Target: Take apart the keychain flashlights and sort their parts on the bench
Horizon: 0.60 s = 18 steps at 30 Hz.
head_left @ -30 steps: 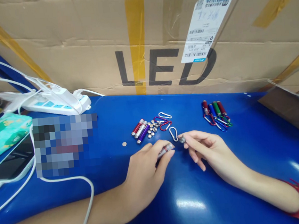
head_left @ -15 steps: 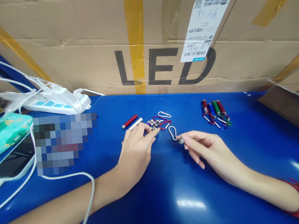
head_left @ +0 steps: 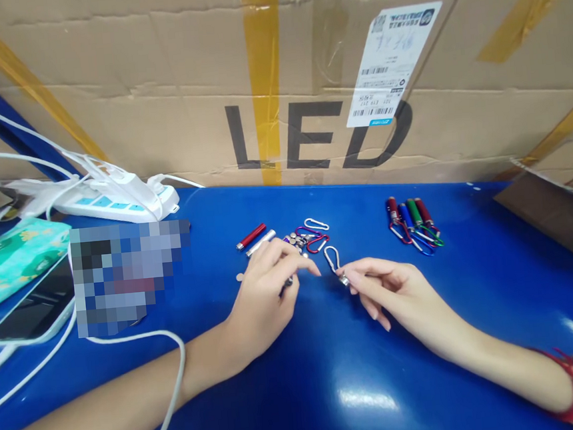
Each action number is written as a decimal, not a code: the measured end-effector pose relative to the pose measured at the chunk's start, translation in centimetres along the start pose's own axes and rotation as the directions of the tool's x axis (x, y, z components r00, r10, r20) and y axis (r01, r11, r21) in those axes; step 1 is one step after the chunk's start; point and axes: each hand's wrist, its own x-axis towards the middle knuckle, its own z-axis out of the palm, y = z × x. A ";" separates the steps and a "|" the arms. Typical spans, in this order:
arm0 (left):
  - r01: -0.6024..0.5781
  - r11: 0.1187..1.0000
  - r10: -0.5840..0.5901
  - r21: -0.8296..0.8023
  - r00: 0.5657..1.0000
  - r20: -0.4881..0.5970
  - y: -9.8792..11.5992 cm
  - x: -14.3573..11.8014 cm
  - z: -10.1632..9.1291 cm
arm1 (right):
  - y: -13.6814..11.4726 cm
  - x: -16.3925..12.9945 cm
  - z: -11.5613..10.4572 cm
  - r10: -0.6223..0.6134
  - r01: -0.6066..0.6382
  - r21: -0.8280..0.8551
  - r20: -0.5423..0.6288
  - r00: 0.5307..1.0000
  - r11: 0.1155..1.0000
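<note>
My right hand (head_left: 393, 286) pinches a small silver cap (head_left: 344, 280) between thumb and fingertips. A silver carabiner (head_left: 327, 258) hangs off that cap, reaching up and left. My left hand (head_left: 265, 284) is curled, with a small dark piece (head_left: 288, 282) between thumb and fingers; its kind is unclear. Beyond the left hand lie a red metal tube (head_left: 251, 236) and a silver tube (head_left: 261, 243), the latter partly covered. Several small round metal pieces (head_left: 296, 239) are heaped beside them, with a red carabiner (head_left: 318, 244) and another silver carabiner (head_left: 316, 224).
Several coloured tubes with carabiners (head_left: 411, 214) lie at the right on the blue table (head_left: 331, 385). A large cardboard box (head_left: 179, 84) stands behind. At left are a power strip (head_left: 115, 204), a phone (head_left: 33, 304), a tissue pack (head_left: 17, 258) and a white cable (head_left: 179, 365).
My left hand has drawn back slightly from the heap, and a small dark piece now shows in its fingers. The right hand still pinches the cap, now turned a little.
</note>
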 end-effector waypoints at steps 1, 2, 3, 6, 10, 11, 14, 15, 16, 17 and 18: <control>-0.038 0.999 0.039 -0.009 0.997 0.065 0.1 -0.1 -0.1 | 0.0 0.0 0.0 0.001 -0.001 -0.010 0.013 1.000 1.000; -0.073 0.997 0.074 -0.014 0.988 0.137 0.2 -0.2 -0.1 | 0.0 -0.1 0.0 0.002 -0.002 -0.019 0.027 1.000 1.000; -0.107 0.994 0.107 -0.011 0.973 0.206 0.3 -0.2 -0.1 | 0.0 -0.1 0.1 0.001 0.000 -0.024 0.035 0.999 1.000; -0.166 0.985 0.137 0.051 0.926 0.352 0.4 -0.4 0.0 | -0.2 0.0 0.1 -0.021 0.021 -0.020 0.006 1.000 1.000; -0.069 0.995 0.040 0.073 0.937 0.346 0.3 -0.6 0.2 | -0.2 0.2 0.1 -0.040 0.038 -0.027 -0.084 0.996 0.999; -0.042 0.997 0.020 0.067 0.951 0.307 0.2 -0.6 0.3 | -0.2 0.3 0.1 -0.041 0.039 -0.030 -0.090 0.995 0.999; 0.014 0.997 -0.026 0.073 0.987 0.159 -0.2 -0.5 0.2 | 0.2 0.3 0.0 -0.049 0.046 -0.046 -0.075 0.996 0.998; 0.037 0.996 -0.047 0.086 0.992 0.115 -0.5 -0.4 0.1 | 0.3 0.3 0.0 -0.053 0.050 -0.054 -0.064 0.997 0.997; 0.063 0.992 -0.072 0.106 0.994 0.080 -0.8 -0.2 0.0 | 0.4 0.3 -0.1 -0.058 0.054 -0.062 -0.054 0.997 0.997; 0.093 0.987 -0.100 0.129 0.994 0.051 -1.1 0.1 -0.2 | 0.5 0.3 -0.1 -0.063 0.059 -0.071 -0.047 0.997 0.996; 0.122 0.980 -0.128 0.158 0.991 0.025 -1.5 0.4 -0.5 | 0.6 0.3 -0.1 -0.067 0.063 -0.083 -0.041 0.997 0.995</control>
